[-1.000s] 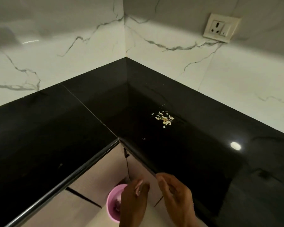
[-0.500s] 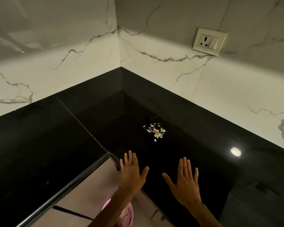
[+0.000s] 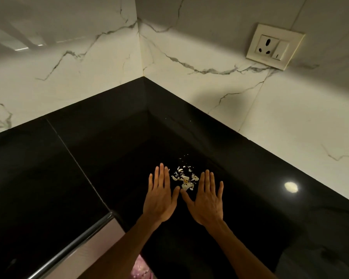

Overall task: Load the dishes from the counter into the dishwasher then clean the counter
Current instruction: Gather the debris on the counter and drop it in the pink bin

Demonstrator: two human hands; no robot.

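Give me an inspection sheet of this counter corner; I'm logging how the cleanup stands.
Surface: glossy black counter, a lamp reflection at right.
Job's things: small pile of pale food scraps near the corner; no dishes seen.
Clutter: nothing seen beyond the scraps.
Hands: left hand and right hand flat, fingers straight, flanking the scraps; contact with the counter unclear.
Cables: nothing seen.
Surroundings: marble-look wall tiles, wall socket with switch, pink bin below the counter edge.
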